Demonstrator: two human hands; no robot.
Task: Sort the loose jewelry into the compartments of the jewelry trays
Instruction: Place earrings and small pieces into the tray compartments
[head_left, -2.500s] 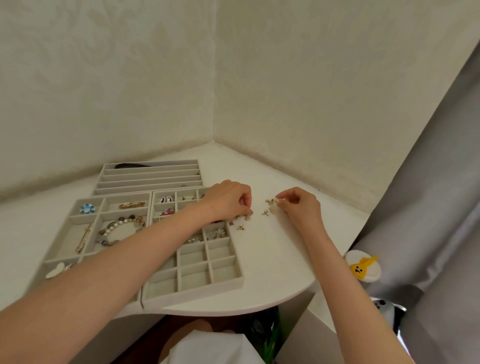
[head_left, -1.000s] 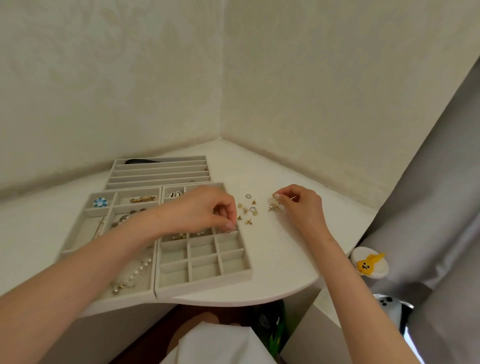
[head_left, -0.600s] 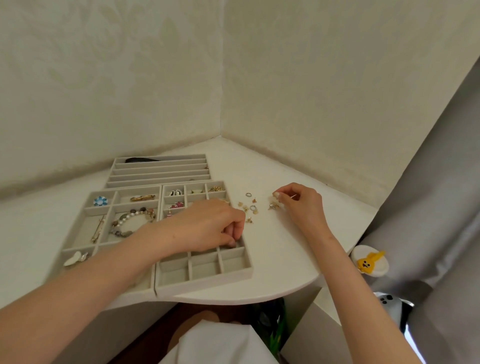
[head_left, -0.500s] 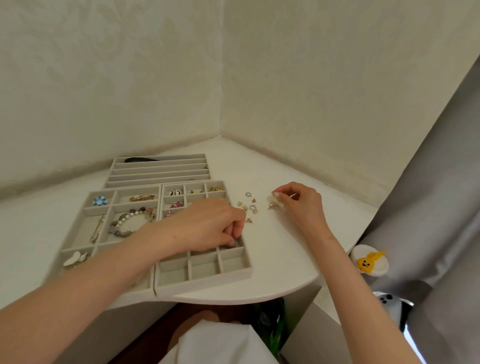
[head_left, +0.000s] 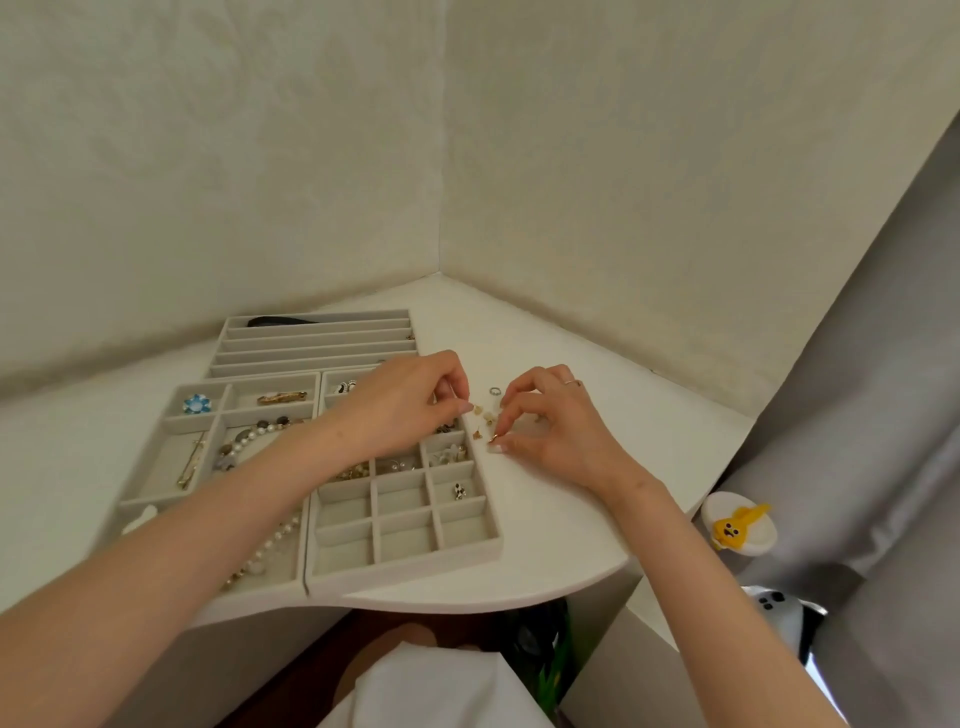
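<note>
Loose jewelry (head_left: 487, 415), small gold pieces and a silver ring (head_left: 495, 391), lies on the white table just right of the grid tray (head_left: 470, 545). My left hand (head_left: 410, 405) reaches across that tray, and its curled fingertips pinch a small piece at the pile's left edge. From the right side of the pile, my right hand (head_left: 556, 423) pinches a small gold piece (head_left: 493, 439) against the table. A black-and-white earring (head_left: 460, 490) lies in a right-column compartment of the grid tray.
A tray with larger compartments (head_left: 171, 415) holds a blue flower brooch (head_left: 197, 404), a gold clip and pearl strands. A long-slot tray (head_left: 311, 338) stands behind. The table's curved edge (head_left: 519, 603) is close. A white case with a yellow bunny (head_left: 737, 525) sits lower right by grey curtains.
My left hand left the grid tray's compartments and moved up to the loose pile; a black-and-white earring now lies in a compartment. My right hand shifted closer to the pile.
</note>
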